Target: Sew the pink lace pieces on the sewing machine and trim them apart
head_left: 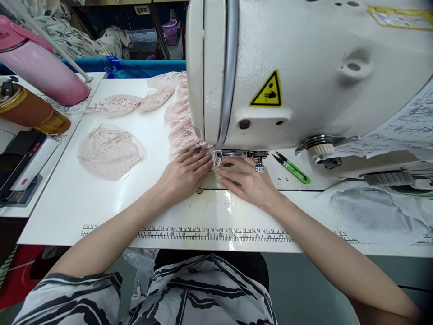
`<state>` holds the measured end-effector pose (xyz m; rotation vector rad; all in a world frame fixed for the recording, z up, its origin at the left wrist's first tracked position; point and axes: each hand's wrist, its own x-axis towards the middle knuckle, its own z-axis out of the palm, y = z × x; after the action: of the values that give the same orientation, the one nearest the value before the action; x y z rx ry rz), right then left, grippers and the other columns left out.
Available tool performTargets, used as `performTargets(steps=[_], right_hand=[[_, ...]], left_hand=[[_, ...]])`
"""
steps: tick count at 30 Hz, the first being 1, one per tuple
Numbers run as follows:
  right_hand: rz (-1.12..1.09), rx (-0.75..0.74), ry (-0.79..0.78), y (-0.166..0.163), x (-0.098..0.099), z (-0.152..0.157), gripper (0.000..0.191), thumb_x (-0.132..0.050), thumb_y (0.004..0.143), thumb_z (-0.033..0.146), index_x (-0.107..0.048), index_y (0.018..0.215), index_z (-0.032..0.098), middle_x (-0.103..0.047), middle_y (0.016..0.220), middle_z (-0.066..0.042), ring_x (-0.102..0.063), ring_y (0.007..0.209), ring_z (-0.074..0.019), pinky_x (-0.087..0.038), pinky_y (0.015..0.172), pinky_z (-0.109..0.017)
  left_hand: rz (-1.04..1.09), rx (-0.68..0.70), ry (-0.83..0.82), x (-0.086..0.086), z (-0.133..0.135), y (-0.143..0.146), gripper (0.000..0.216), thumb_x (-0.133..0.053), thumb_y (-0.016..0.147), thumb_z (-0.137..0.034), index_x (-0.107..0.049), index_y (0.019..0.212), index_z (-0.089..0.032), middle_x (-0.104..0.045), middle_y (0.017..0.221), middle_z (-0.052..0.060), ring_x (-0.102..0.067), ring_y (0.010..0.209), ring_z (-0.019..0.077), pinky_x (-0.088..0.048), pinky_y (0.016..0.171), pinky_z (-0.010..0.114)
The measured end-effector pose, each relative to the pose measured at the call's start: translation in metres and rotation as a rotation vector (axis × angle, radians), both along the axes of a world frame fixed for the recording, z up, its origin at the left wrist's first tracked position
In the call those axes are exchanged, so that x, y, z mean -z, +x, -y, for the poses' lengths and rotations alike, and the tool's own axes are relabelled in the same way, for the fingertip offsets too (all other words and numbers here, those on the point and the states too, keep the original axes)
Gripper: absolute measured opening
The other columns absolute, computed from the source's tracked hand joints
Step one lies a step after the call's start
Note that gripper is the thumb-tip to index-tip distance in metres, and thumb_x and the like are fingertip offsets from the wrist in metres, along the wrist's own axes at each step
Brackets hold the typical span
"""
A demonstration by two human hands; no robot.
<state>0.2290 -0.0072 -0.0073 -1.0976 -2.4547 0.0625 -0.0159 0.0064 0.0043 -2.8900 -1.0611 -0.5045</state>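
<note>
Pale pink lace fabric [181, 124] lies gathered beside the sewing machine [297, 67], and its near end runs under the presser foot area. My left hand [184, 174] rests flat on that near end, fingers stretched out and pointing toward the needle. On the other side, my right hand [248, 180] has its fingers apart, the tips touching the lace edge by the foot. Part of the right fingers is hidden behind the machine's metal parts. A rounded lace piece [110, 151] and a leaf-shaped lace piece [117, 104] lie on the table to the left.
Green-handled thread snips [291, 168] lie right of the needle. A printed ruler [209, 233] runs along the table's front edge. At left stand a pink bottle [43, 63], a brown jar [32, 108] and a black-and-white device [27, 162]. White fabric [379, 210] lies at right.
</note>
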Motion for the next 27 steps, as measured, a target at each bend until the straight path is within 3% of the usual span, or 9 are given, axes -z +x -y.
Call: performTargets(steps=[12, 18, 27], right_hand=[[0.07, 0.059, -0.051, -0.004, -0.001, 0.001, 0.035, -0.048, 0.105, 0.043, -0.073, 0.123, 0.027, -0.068, 0.132, -0.007, -0.065, 0.099, -0.0242, -0.044, 0.087, -0.042], [0.086, 0.124, 0.013, -0.006, -0.005, 0.003, 0.034, -0.048, 0.105, 0.044, -0.074, 0.12, 0.028, -0.07, 0.128, -0.005, -0.065, 0.092, -0.0243, -0.042, 0.096, -0.045], [0.111, 0.166, 0.048, -0.006, -0.002, 0.004, 0.034, -0.049, 0.104, 0.042, -0.072, 0.124, 0.027, -0.072, 0.125, -0.005, -0.065, 0.092, -0.0249, -0.042, 0.097, -0.045]], left_hand=[[-0.037, -0.043, 0.054, 0.001, 0.0, 0.002, 0.04, -0.041, 0.101, -0.017, -0.067, 0.131, -0.009, -0.065, 0.136, 0.012, -0.064, 0.126, 0.0303, -0.053, 0.11, 0.053], [-0.03, -0.063, 0.065, 0.002, 0.004, 0.006, 0.038, -0.047, 0.1, -0.017, -0.067, 0.131, -0.009, -0.066, 0.135, 0.014, -0.064, 0.127, 0.0302, -0.051, 0.112, 0.051], [-0.019, -0.078, 0.083, 0.006, 0.009, 0.011, 0.038, -0.052, 0.098, -0.018, -0.066, 0.131, -0.007, -0.066, 0.134, 0.018, -0.064, 0.127, 0.0312, -0.05, 0.114, 0.051]])
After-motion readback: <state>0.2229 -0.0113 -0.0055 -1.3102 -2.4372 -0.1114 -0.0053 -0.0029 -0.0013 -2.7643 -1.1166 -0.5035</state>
